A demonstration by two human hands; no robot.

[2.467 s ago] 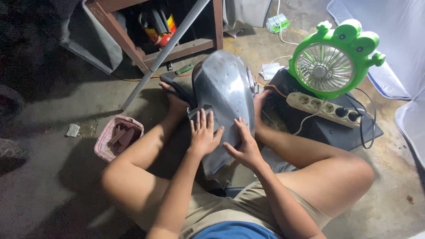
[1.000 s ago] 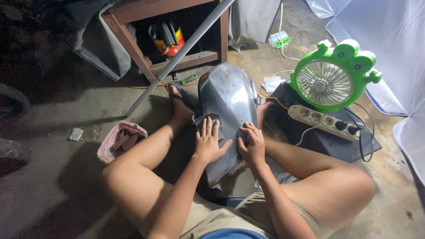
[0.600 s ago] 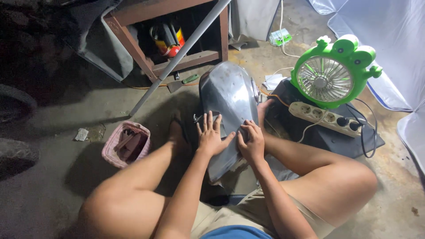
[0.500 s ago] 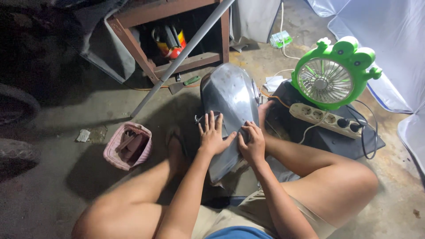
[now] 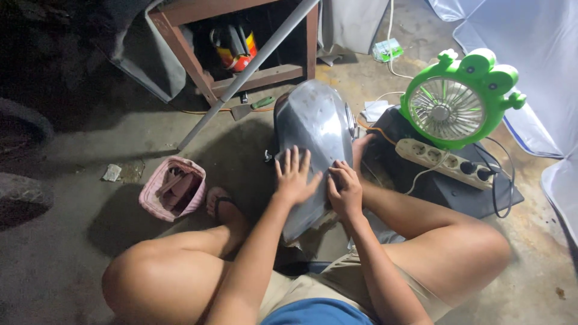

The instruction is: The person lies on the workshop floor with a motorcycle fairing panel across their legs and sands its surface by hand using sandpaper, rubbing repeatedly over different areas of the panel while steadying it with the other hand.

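Observation:
A bare grey metal fuel tank stands on the floor between my legs. My left hand lies flat on its near left side, fingers spread and holding nothing. My right hand presses on the tank just to the right with its fingers curled under. Whether something is under those fingers is hidden. My right foot touches the tank's far right side. My left foot, in a sandal, rests left of the tank.
A pink basket sits left of my foot. On the right are a green frog-shaped fan and a power strip on a black board. Behind the tank are a wooden shelf, a slanted metal pole and a green-handled scraper. Tyres lie at far left.
My left leg has swung out to the left, and its foot has left the tank's side for a spot near the pink basket. Both hands stayed on the tank.

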